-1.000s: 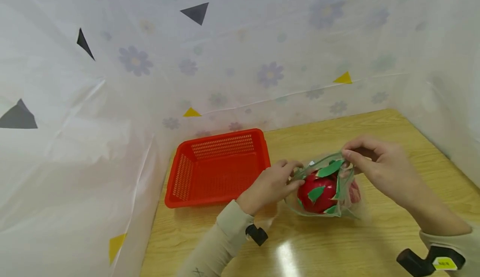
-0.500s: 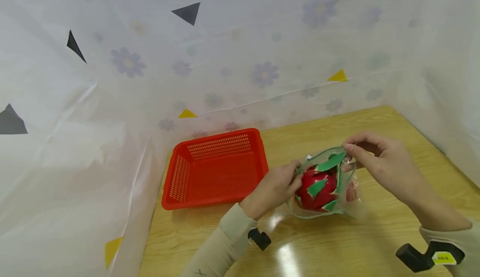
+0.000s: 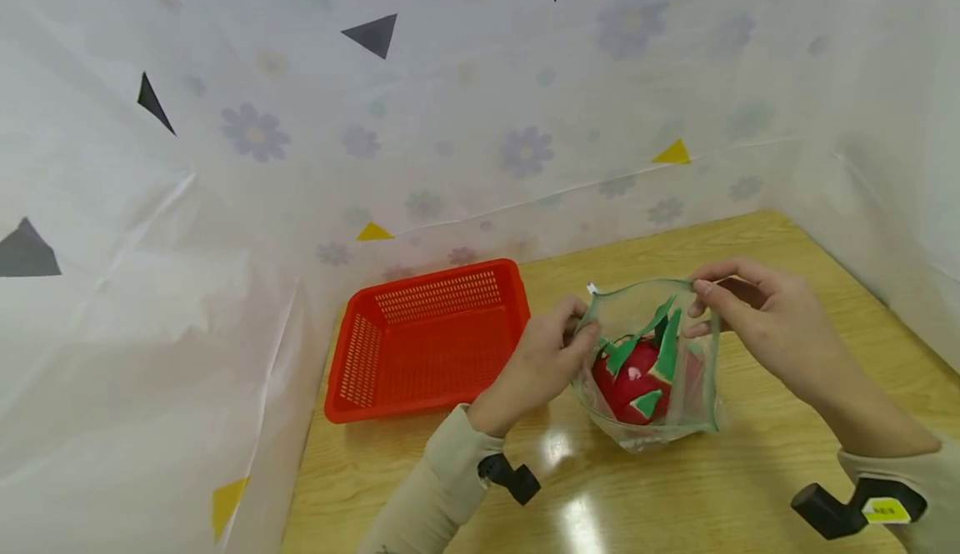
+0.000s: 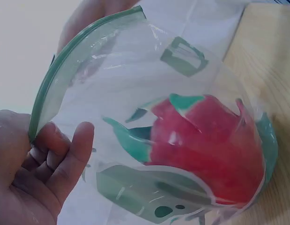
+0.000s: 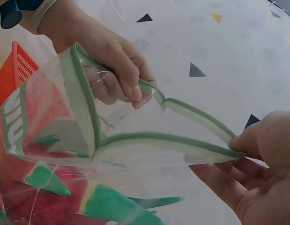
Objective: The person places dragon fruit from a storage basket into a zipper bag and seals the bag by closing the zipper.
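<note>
Holding a clear bag (image 3: pixel 633 300) open by its green rim (image 5: pixel 159 136)

My left hand (image 3: pixel 536 362) has its fingers and thumb clamped on the rim's left side, and my right hand (image 3: pixel 776 329) pinches its far right corner between thumb and forefinger. They stand apart, with the bag's mouth spread between them. Inside sits a red dragon fruit (image 3: pixel 630 387) with green leafy tips. A small white tab (image 3: pixel 592 288) sticks up at the rim's far left corner.

The bag is over the middle of the wooden table (image 3: pixel 750 487), to the right of a red basket (image 3: pixel 450 337); whether its bottom touches the wood I can't tell. The basket stands in the table's far left corner, close to the left edge. Behind the far edge rises a white flowered sheet (image 3: pixel 465 112) with black, grey and yellow triangles (image 3: pixel 373 36) on it.
</note>
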Motion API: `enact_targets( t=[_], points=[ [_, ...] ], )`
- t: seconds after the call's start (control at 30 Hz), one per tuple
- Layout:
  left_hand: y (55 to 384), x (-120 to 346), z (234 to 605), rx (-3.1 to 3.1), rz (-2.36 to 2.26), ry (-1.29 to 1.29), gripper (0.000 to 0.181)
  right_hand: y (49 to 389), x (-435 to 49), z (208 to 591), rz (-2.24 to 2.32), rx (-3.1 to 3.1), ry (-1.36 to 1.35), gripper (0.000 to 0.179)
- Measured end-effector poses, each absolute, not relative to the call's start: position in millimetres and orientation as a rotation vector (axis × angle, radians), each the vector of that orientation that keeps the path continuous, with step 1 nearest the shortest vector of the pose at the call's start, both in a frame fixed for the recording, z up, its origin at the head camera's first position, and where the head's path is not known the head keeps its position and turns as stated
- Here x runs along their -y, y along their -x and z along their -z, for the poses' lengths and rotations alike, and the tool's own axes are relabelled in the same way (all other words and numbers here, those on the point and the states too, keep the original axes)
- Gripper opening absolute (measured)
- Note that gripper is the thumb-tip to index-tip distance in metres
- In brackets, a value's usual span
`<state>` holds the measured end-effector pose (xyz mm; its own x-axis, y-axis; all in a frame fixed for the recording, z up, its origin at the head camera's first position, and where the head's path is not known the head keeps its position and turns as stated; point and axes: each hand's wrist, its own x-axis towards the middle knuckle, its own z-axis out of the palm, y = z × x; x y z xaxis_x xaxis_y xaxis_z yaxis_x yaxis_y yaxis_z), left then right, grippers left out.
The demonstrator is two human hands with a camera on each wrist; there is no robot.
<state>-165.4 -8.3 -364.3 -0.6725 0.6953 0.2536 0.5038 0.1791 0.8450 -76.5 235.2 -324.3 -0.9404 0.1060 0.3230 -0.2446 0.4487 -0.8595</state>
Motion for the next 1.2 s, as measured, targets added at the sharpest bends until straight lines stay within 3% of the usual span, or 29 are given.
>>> enact_targets(
  t=[0.53, 0.8, 1.03, 1.2],
  points=[
    [154.5, -0.5, 336.4, -2.046, -1.843, -0.777, 0.013, 64.3, -248.4, 329.8, -1.459, 2.408, -0.083, 0.024],
    [151.9, -12.0, 323.3, -1.863, -2.053, -0.607, 0.012, 45.5, -256.2, 347.6, -1.576, 2.437, -0.058, 0.039],
    [153.1, -17.2, 320.8, -1.748, -2.156, -0.537, 0.013, 30.8, -262.0, 359.4, -1.538, 2.649, -0.089, 0.017],
    [155.6, -14.3, 318.7, -1.739, -2.168, -0.520, 0.014, 30.7, -267.2, 356.7, -1.736, 2.579, -0.166, 0.015]
  ],
)
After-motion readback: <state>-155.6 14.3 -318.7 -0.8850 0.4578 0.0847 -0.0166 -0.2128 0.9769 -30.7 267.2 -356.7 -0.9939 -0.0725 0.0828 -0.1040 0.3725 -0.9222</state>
